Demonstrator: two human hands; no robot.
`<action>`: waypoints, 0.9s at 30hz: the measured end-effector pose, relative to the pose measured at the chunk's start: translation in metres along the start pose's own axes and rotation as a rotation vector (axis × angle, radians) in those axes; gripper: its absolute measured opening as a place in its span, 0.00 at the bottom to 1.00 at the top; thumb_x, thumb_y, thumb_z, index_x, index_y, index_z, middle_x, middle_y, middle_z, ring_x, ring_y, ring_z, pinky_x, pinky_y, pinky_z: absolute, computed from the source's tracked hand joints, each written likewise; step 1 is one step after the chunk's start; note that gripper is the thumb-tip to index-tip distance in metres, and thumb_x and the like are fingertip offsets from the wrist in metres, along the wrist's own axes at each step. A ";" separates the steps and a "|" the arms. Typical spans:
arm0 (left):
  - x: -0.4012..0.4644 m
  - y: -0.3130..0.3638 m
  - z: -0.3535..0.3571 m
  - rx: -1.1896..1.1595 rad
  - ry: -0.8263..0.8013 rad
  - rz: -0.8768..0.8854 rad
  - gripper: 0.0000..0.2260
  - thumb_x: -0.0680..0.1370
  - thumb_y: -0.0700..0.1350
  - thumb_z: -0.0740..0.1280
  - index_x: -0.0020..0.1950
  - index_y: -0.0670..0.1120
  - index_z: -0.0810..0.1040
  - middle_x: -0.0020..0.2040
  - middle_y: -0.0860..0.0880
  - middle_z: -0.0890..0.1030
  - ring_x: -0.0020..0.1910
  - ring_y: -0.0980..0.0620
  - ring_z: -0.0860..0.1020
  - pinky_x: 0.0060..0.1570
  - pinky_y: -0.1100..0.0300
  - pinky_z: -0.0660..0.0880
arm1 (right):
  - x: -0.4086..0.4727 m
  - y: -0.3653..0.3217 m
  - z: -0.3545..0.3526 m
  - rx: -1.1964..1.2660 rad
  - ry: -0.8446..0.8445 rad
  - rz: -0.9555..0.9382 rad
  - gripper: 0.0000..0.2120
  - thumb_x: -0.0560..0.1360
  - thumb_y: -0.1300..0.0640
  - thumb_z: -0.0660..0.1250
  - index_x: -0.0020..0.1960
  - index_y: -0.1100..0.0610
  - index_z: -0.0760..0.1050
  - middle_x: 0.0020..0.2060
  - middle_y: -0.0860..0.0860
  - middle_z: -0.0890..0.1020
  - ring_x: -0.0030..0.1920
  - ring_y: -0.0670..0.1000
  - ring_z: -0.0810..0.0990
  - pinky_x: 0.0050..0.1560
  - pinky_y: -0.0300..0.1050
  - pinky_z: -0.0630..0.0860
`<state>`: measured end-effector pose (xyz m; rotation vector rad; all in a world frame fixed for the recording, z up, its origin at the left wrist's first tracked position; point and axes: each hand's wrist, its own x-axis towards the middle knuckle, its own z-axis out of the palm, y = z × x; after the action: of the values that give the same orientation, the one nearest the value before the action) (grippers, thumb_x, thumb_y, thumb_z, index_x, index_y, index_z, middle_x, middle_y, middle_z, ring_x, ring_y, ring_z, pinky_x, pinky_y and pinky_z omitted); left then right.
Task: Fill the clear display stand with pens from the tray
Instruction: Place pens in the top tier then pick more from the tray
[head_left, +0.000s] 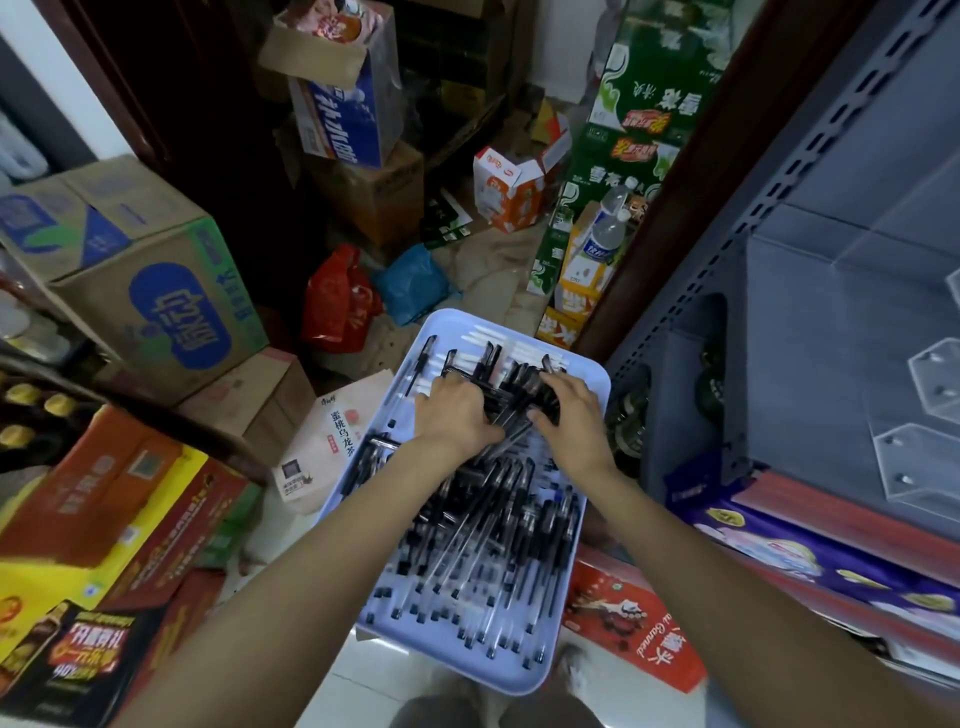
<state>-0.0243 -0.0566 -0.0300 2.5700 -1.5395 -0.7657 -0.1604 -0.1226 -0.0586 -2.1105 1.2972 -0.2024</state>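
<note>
Gathering a bundle is the step in hand: both forearms reach out over the tray's (582, 525) near half, and the pens (483, 525) should be aligned before lifting. Left hand (454, 410) and right hand (571, 415) each curl their grip round one bunch at the tray's far half. Right of the tray, well apart, the clear display stand (930, 415) appears unfilled.
</note>
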 end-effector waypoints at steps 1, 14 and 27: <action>0.001 0.003 0.000 -0.002 -0.008 -0.004 0.14 0.72 0.54 0.70 0.36 0.44 0.76 0.59 0.42 0.72 0.63 0.43 0.67 0.61 0.47 0.66 | 0.000 0.000 0.000 0.003 -0.002 0.000 0.25 0.78 0.55 0.63 0.73 0.56 0.61 0.71 0.53 0.64 0.71 0.55 0.61 0.72 0.50 0.61; 0.004 -0.012 -0.006 -0.240 0.067 0.107 0.23 0.77 0.45 0.64 0.23 0.44 0.62 0.28 0.44 0.62 0.31 0.43 0.69 0.38 0.53 0.70 | 0.001 -0.016 -0.016 0.072 0.044 -0.059 0.27 0.78 0.54 0.64 0.74 0.55 0.60 0.72 0.52 0.66 0.72 0.54 0.62 0.72 0.53 0.60; -0.047 0.020 -0.091 -0.604 0.256 0.412 0.05 0.79 0.42 0.64 0.47 0.41 0.71 0.39 0.51 0.82 0.37 0.65 0.79 0.40 0.69 0.73 | -0.029 -0.084 -0.134 0.910 0.105 -0.078 0.08 0.78 0.63 0.62 0.57 0.56 0.70 0.41 0.55 0.78 0.39 0.52 0.81 0.50 0.48 0.81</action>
<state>-0.0192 -0.0456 0.0735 1.7699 -1.4092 -0.6824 -0.1717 -0.1321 0.1013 -1.3681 0.9106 -0.7810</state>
